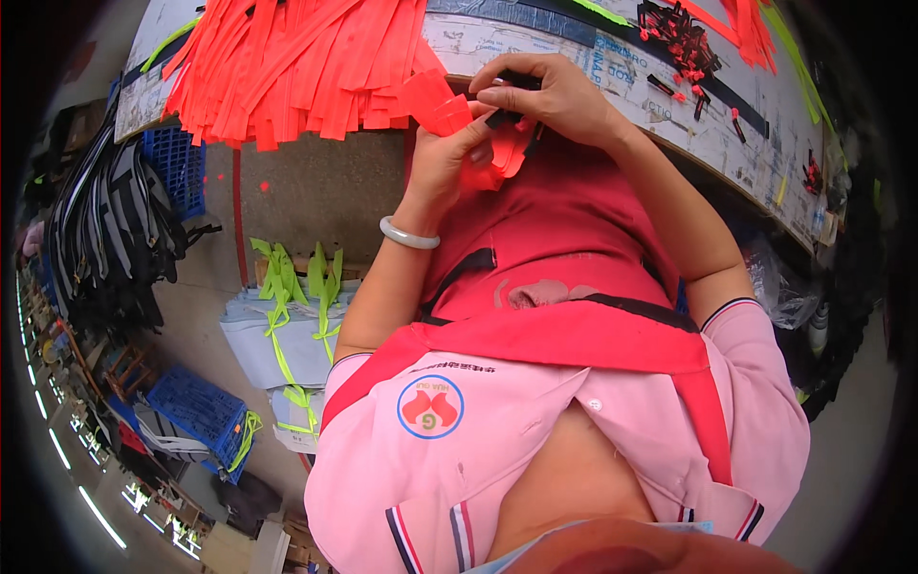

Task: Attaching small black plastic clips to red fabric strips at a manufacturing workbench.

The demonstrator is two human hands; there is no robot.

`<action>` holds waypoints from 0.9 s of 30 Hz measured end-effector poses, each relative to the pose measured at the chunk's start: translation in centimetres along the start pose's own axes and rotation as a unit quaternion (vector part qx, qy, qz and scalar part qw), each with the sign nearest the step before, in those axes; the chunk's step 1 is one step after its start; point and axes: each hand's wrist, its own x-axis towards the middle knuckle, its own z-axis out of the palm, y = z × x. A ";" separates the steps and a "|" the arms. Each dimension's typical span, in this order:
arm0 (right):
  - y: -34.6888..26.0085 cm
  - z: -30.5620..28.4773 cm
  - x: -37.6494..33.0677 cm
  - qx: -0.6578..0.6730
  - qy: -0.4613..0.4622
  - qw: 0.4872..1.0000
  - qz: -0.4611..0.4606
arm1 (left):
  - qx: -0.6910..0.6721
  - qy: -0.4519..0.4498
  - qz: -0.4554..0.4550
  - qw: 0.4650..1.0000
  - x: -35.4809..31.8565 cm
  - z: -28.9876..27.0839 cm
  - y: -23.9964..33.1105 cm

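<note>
My left hand (442,161), with a pale bangle (409,233) at its wrist, is closed round bright orange-red strips (435,103). Their loose ends hang below the fingers, over my red apron (564,206). Close against it, my right hand (574,100) pinches a small black piece (519,80) just above the strips. Fingers partly hide where the black piece and the strips meet. A large heap of similar strips (296,72) overhangs the table edge to the left. On the right side of the table lies a pile of small black-and-red pieces (681,43), several scattered beside it.
The worktable (464,40) has a pale printed cover, its edge close before me. Black and grey straps (115,225) hang at left near a blue basket (177,172). Pale sheet bundles (273,330) with yellow-green ties and a blue crate (196,411) stand lower left.
</note>
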 end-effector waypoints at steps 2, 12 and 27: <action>-0.1 0.2 -1.1 -0.054 0.005 0.997 -0.046 | 0.018 -0.026 -0.017 0.999 0.4 0.7 -0.5; 1.4 -0.9 -2.3 -0.101 0.008 0.994 -0.037 | 0.166 -0.097 -0.042 0.980 1.0 0.5 -0.1; 0.3 -1.6 -3.7 -0.036 0.131 0.990 -0.042 | 0.409 0.029 0.380 0.829 1.7 3.3 0.7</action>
